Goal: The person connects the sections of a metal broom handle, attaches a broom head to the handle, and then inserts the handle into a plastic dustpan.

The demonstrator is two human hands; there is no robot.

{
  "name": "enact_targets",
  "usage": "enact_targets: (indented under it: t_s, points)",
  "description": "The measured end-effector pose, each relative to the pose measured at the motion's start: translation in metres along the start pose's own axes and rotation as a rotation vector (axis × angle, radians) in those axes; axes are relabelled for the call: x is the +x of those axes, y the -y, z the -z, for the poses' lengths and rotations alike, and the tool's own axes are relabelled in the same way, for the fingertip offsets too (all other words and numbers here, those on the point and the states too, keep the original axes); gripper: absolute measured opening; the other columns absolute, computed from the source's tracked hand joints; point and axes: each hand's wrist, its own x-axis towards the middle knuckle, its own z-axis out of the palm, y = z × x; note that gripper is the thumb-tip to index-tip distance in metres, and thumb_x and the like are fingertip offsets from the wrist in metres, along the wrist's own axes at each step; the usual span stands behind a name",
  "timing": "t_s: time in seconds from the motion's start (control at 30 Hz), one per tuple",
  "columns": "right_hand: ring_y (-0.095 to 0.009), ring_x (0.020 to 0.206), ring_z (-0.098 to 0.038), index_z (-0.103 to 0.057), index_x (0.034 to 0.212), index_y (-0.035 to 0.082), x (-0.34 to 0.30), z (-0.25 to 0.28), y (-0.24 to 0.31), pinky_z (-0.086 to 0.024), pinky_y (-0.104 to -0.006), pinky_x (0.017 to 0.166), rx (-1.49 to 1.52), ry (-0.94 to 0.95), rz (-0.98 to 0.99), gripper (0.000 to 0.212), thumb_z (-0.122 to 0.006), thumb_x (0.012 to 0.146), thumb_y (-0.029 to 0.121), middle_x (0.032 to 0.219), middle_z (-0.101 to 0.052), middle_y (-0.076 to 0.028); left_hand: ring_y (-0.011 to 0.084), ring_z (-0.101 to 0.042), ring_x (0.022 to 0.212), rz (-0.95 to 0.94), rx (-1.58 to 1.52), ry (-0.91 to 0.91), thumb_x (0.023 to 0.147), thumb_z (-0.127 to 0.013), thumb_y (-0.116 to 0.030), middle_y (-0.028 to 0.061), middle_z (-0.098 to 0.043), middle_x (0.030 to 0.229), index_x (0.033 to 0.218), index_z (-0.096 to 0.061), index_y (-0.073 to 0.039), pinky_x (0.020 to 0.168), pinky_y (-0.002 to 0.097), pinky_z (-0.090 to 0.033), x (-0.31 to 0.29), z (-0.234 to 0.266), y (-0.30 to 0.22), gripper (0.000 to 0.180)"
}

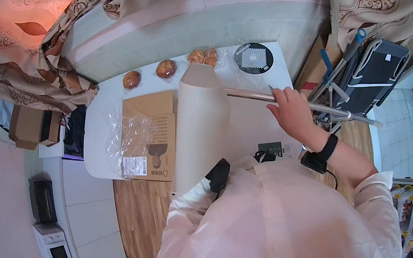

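A large cream-coloured, smooth, rounded panel stands upright before my chest. From its right side a straight metal rod runs out to the right and ends in a pale tip past the table edge. My right hand is closed over this rod, fingers on the far side and thumb on the near side. A small thin tip shows beyond the fingers, too small to name. My left forearm, in a white sleeve, goes in behind the panel's lower end. The panel hides my left hand.
A white table carries a flattened cardboard box, clear plastic wrapping, several wrapped buns and a round black-and-white object. A dark folding frame chair or bed leans at the right. A white microwave stands lower left.
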Motion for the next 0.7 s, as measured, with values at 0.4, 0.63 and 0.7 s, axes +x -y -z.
enact_targets:
  t_s: [0.4, 0.63, 0.7]
  points:
    - [-0.038, 0.048, -0.051, -0.045, 0.078, 0.004, -0.001, 0.024, 0.002, -0.041, -0.0454, 0.046, 0.621, 0.673, -0.196, 0.033, -0.045, 0.091, 0.035, 0.055, -0.052, -0.019, 0.0255, -0.055, 0.093, -0.005, -0.01, 0.018, 0.084, -0.055, -0.019, 0.0123, -0.058, 0.1, 0.106, -0.056, -0.003, 0.077, 0.0355, -0.045, 0.0, 0.006, 0.005, 0.027]
    - [-0.012, 0.04, -0.03, -0.041, 0.073, 0.009, -0.002, 0.04, 0.017, -0.029, -0.0265, 0.037, 1.571, 1.285, -0.863, 0.043, -0.034, 0.093, 0.046, 0.05, -0.036, -0.002, 0.0248, -0.055, 0.093, -0.008, -0.02, 0.025, 0.084, -0.055, -0.019, 0.0118, -0.058, 0.101, 0.106, -0.055, -0.004, 0.078, 0.0353, -0.045, 0.004, 0.004, 0.007, 0.027]
    - [-0.006, 0.041, -0.027, -0.038, 0.072, 0.011, 0.0, 0.044, 0.018, -0.025, -0.0213, 0.037, 1.675, 1.354, -0.895, 0.044, -0.033, 0.092, 0.05, 0.052, -0.032, 0.003, 0.0245, -0.055, 0.093, -0.009, -0.014, 0.025, 0.084, -0.054, -0.02, 0.0116, -0.058, 0.101, 0.107, -0.055, -0.004, 0.078, 0.0352, -0.045, 0.005, 0.006, 0.007, 0.027]
